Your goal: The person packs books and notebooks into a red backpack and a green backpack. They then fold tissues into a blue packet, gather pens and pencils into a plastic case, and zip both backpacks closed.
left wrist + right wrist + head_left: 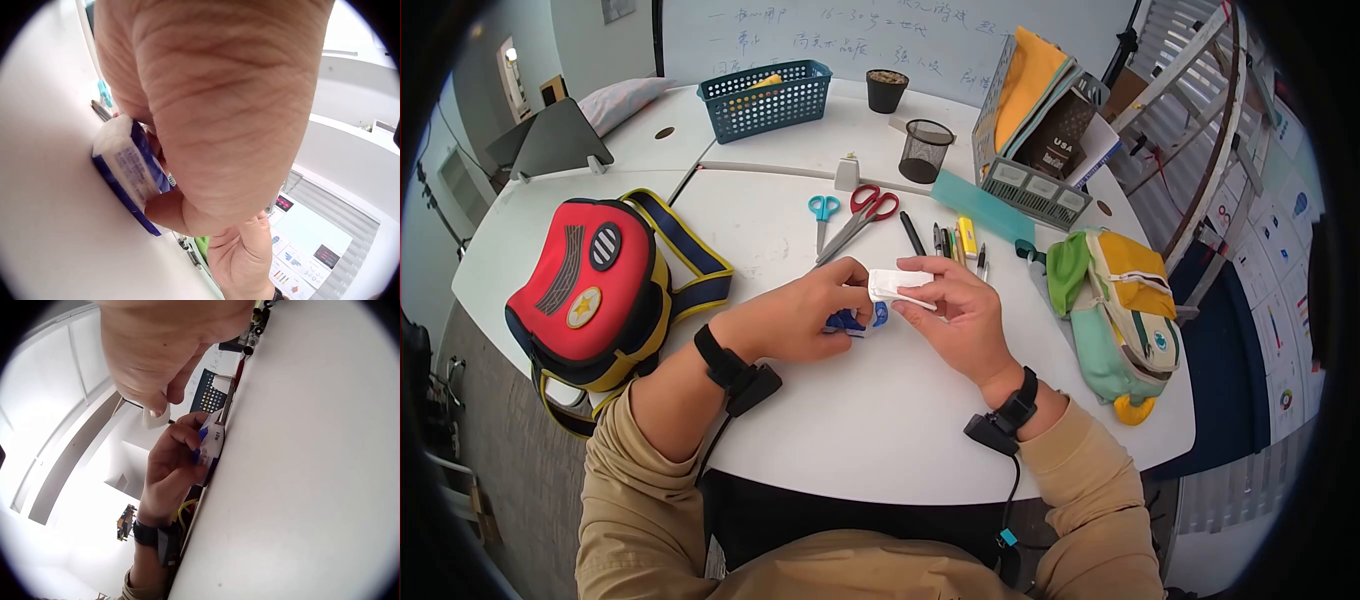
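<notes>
A small blue-and-white soft packet [128, 169] is gripped by my left hand [805, 310], its fingers and thumb curled round it; in the head view the hand covers most of it. White folded tissue [900, 287] is pinched between the thumb and fingers of my right hand [960, 318], just right of the left hand. The right wrist view shows the white piece [156, 417] under the right fingers, apart from the packet [211, 447] in the left hand. Whether the tissue touches the left fingertips in the head view, I cannot tell.
Scissors with red handles [874, 203] and with blue handles [823, 208] lie beyond the hands, beside several pens and a yellow marker [967, 237]. A red backpack [590, 280] stands left, a green-yellow bag [1115, 310] right. A basket [766, 104] and mesh cup [925, 152] stand behind.
</notes>
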Demonstrator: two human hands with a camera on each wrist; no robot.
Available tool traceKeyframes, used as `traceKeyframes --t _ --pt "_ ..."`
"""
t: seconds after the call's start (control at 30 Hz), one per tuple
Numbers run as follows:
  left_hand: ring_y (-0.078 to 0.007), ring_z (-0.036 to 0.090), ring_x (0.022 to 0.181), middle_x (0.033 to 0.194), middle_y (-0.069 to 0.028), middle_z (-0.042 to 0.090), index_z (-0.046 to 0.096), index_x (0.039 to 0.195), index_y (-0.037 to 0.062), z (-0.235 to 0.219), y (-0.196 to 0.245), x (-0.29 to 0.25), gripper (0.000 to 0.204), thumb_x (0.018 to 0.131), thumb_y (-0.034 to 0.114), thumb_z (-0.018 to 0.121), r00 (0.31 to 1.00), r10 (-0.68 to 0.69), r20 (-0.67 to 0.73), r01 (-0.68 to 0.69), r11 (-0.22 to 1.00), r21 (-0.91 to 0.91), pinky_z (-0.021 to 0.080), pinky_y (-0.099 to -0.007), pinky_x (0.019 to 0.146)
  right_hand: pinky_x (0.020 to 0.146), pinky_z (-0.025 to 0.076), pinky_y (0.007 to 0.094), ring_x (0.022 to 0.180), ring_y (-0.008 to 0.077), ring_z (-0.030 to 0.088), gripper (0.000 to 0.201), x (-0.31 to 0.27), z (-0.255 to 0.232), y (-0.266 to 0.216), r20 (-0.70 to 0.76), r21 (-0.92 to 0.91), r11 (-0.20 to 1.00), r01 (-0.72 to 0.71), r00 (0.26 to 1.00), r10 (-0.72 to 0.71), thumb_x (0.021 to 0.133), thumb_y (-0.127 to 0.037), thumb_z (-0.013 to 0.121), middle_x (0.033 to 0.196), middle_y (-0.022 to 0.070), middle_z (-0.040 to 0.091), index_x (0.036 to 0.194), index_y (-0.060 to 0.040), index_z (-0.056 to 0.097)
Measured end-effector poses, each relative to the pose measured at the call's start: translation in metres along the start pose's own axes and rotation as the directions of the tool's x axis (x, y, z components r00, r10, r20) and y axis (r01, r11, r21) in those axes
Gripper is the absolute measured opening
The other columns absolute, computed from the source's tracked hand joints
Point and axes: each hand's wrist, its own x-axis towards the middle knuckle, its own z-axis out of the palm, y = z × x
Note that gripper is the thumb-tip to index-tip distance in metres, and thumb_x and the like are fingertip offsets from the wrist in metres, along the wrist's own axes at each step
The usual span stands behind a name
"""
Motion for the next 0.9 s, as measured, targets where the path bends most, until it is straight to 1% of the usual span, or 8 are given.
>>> traceKeyframes --t 0.13,0.23,0.33,0.43,0.53,0.63,0.73,0.9 --pt "-0.0378 0.067 0.124 0.141 -0.0172 0.059 0.075 0.115 0.0089 0.001 -0.003 0.000 0.029 0.087 0.003 0.077 1.000 0.021 0.001 -0.021 1.000 -0.021 0.059 -0.0432 0.108 0.092 0.070 0.0284 0.113 0.0183 0.078 0.015 -0.002 -0.004 0.010 0.036 0.007 0.996 -0.092 0.995 0.092 0.099 0.006 0.087 0.138 0.0148 0.073 0.113 0.0033 0.084" --pt "-0.0372 0.066 0.126 0.142 -0.0172 0.058 0.075 0.115 0.0097 0.003 -0.001 0.000 0.029 0.087 0.001 0.076 0.997 0.070 -0.029 -0.069 0.997 0.038 0.058 -0.0418 0.108 0.092 0.069 0.0286 0.112 0.0180 0.078 0.014 -0.002 -0.003 0.010 0.048 0.082 0.991 -0.104 0.994 0.101 0.099 0.006 0.088 0.134 0.0137 0.073 0.112 0.0038 0.084" --pt "-0.0376 0.066 0.128 0.148 -0.0178 0.054 0.076 0.118 0.0090 0.003 -0.003 0.001 0.030 0.089 -0.001 0.076 0.998 0.065 -0.011 -0.064 0.997 0.050 0.063 -0.0401 0.100 0.094 0.068 0.0282 0.114 0.0175 0.077 0.014 -0.003 -0.003 0.012 0.077 0.083 0.992 -0.094 0.993 0.087 0.099 0.006 0.087 0.131 0.0125 0.072 0.112 0.0036 0.085" --pt "-0.0358 0.066 0.127 0.145 -0.0162 0.056 0.075 0.118 0.0084 -0.001 0.002 0.001 0.028 0.091 0.001 0.077 1.000 0.006 -0.001 -0.006 1.000 0.025 0.063 -0.0403 0.100 0.091 0.066 0.0295 0.111 0.0164 0.076 0.013 -0.002 -0.005 0.009 0.095 0.025 0.993 -0.114 0.989 0.111 0.097 0.004 0.090 0.125 0.0100 0.075 0.110 0.0009 0.086" --pt "-0.0344 0.067 0.126 0.142 -0.0145 0.059 0.074 0.119 0.0077 -0.001 -0.003 0.001 0.028 0.092 0.003 0.079 0.999 0.036 -0.021 -0.035 0.999 0.023 0.063 -0.0402 0.099 0.087 0.063 0.0314 0.105 0.0163 0.076 0.012 0.001 -0.011 -0.001 0.142 -0.222 0.974 -0.037 0.987 0.070 0.095 0.000 0.092 0.116 0.0072 0.077 0.106 -0.0026 0.088" --pt "-0.0342 0.067 0.125 0.138 -0.0136 0.060 0.071 0.120 0.0071 -0.002 0.000 0.001 0.030 0.092 0.004 0.081 0.999 0.023 -0.023 -0.022 0.999 0.033 0.062 -0.0409 0.101 0.084 0.061 0.0324 0.099 0.0185 0.075 0.010 0.002 -0.009 -0.001 0.134 -0.207 0.978 0.001 0.991 0.027 0.093 -0.002 0.093 0.111 0.0061 0.077 0.101 -0.0038 0.088" --pt "-0.0346 0.067 0.125 0.138 -0.0138 0.060 0.068 0.121 0.0073 -0.006 0.008 0.002 0.032 0.092 0.004 0.081 1.000 0.000 -0.021 0.001 0.999 0.043 0.060 -0.0417 0.104 0.086 0.062 0.0329 0.099 0.0211 0.077 0.010 0.003 -0.012 -0.002 0.194 -0.279 0.956 0.094 0.980 -0.039 0.092 -0.001 0.092 0.112 0.0072 0.077 0.100 -0.0027 0.086" --pt "-0.0355 0.066 0.124 0.138 -0.0133 0.060 0.065 0.119 0.0080 -0.003 0.001 0.001 0.031 0.092 0.004 0.080 0.999 0.025 -0.027 -0.024 0.999 0.037 0.059 -0.0418 0.104 0.087 0.064 0.0340 0.100 0.0231 0.079 0.011 0.003 -0.011 -0.010 0.262 -0.299 0.950 0.094 0.965 -0.013 0.092 -0.003 0.091 0.114 0.0080 0.078 0.101 -0.0034 0.085"
